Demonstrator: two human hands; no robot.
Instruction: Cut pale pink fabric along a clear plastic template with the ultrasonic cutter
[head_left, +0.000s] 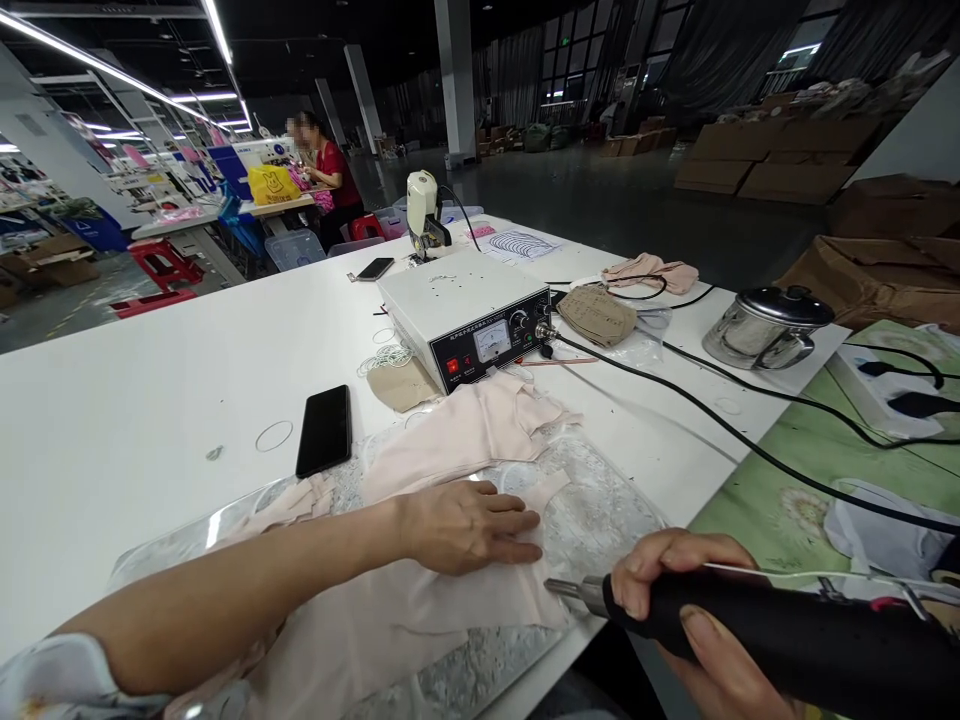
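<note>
My left hand (469, 527) lies flat with fingers stretched out, pressing on a pale pink fabric piece (480, 600). Beneath the fabric is a clear, scuffed plastic sheet (600, 490). My right hand (697, 600) is wrapped around a black handheld ultrasonic cutter (795, 630). Its metal tip points left, close to the right edge of the fabric; whether it touches cannot be told. Beyond my left hand sits a pile of more pink fabric (472, 425), and small pink strips (292, 505) lie left of it.
A white control box (465, 300) with dial and red switch stands behind the fabric, its black cable (675, 395) running right. Nearby are a black phone (324, 430), a lidded steel mug (772, 325), a brown pattern piece (596, 315) and a power strip (892, 390). A person sews farther back.
</note>
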